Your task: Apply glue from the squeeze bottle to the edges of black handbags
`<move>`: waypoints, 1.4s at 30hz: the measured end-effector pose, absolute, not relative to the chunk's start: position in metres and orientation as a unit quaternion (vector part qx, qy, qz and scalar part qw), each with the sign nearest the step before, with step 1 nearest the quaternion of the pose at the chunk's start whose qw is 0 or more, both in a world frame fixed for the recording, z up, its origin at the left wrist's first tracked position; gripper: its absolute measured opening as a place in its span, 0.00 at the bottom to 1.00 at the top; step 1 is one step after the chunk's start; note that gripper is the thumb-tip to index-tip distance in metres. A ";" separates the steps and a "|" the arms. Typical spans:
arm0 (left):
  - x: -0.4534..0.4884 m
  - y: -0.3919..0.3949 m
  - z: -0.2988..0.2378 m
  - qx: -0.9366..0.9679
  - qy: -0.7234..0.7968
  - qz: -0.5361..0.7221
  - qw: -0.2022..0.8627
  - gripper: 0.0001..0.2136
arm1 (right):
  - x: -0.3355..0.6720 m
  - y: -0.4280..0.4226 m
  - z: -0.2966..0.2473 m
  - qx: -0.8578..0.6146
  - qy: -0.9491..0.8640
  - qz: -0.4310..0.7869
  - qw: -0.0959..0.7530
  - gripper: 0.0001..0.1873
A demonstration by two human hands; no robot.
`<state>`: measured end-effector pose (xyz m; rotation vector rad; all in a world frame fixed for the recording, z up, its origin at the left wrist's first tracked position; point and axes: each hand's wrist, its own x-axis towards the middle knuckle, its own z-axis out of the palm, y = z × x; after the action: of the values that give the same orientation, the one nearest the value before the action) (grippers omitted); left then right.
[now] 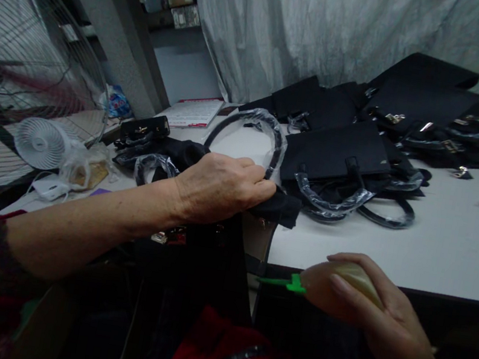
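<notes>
My left hand is closed on the upper edge of a black handbag, just beneath its plastic-wrapped handle. The bag hangs down in front of the table, its lower part lost in the dark. Gold-coloured metal fittings show below my wrist. In my right hand lies a yellowish squeeze bottle, fingers wrapped around it. Its thin green nozzle points left, toward the bag, and is apart from it.
Black bag pieces with wrapped handles and metal clasps are heaped on the white table. At the left stand a large wire fan and a small white fan. Printed papers lie toward the back, near a pillar.
</notes>
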<state>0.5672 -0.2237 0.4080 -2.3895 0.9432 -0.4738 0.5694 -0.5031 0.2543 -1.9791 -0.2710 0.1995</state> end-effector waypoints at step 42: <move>0.563 -0.220 0.407 -0.865 0.363 -0.198 0.283 0.07 | 0.551 -0.506 0.248 -0.828 -0.117 0.068 0.545 0.25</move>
<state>0.5628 -0.2196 0.4073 -2.3165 0.9727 -0.5294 0.5508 -0.5060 0.2483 -1.9632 -0.2776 0.1620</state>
